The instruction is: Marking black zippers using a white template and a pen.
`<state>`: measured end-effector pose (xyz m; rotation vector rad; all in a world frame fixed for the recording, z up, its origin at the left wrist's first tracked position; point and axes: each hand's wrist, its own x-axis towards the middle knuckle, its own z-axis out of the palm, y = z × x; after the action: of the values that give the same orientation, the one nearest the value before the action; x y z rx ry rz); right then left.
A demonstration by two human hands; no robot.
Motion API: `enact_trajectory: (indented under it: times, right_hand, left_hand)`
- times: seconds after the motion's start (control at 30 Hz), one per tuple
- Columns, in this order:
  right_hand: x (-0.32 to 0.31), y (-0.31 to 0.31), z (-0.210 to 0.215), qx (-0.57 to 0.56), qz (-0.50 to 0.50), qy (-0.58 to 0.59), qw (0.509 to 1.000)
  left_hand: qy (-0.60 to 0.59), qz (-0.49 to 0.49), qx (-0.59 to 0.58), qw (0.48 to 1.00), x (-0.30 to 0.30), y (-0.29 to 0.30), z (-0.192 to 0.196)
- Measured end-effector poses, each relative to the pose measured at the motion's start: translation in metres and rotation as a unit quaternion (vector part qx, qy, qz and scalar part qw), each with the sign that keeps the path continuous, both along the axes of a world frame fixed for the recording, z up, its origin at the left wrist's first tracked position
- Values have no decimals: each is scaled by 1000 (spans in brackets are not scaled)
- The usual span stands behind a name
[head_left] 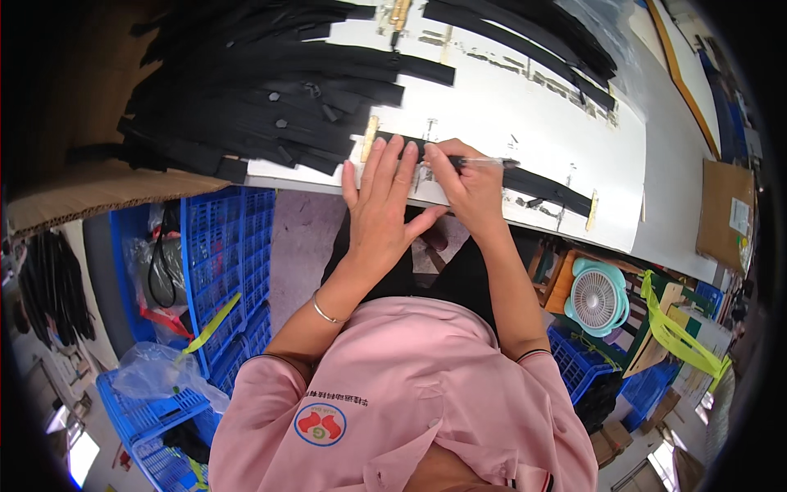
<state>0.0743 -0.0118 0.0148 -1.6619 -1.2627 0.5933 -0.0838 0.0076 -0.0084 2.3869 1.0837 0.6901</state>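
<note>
A long black fabric strip, probably a zipper (pixel 553 190), lies along the near edge of a white marked board (pixel 500 115). My left hand (pixel 381 180) rests flat on the strip's left part, its fingers stretched out. My right hand (pixel 471 187) is closed around a clear-barrelled pen (pixel 489 162), with its fingertips at the strip beside my left hand. The pen lies slanted across the hand, and where its tip meets the strip is hidden. To the left, a heap of similar black strips (pixel 262 98) covers the board's end, some with small dark pulls.
More black strips (pixel 525 45) lie at the board's far side. A cardboard box (pixel 725 215) stands at the right. Below the table are a turquoise fan (pixel 597 297) and blue crates (pixel 229 254), with a cardboard edge (pixel 123 190) at the left.
</note>
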Motion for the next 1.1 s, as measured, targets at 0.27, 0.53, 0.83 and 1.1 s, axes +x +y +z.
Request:
enact_trajectory:
  times: [0.27,0.53,0.83,1.1]
  right_hand:
    - [27,-34,21,41,-157,162,973]
    - [66,-52,-1,48,-198,36,978]
    - [70,-53,-2,-5,-182,15,983]
    - [66,-49,-3,24,-195,-2,980]
  left_hand:
    - [23,15,14,1000,-3,-2,-4]
    - [24,5,45,999,-2,0,-6]
    - [38,3,28,999,1,-1,1]
    - [-103,-111,-12,988,57,-13,21]
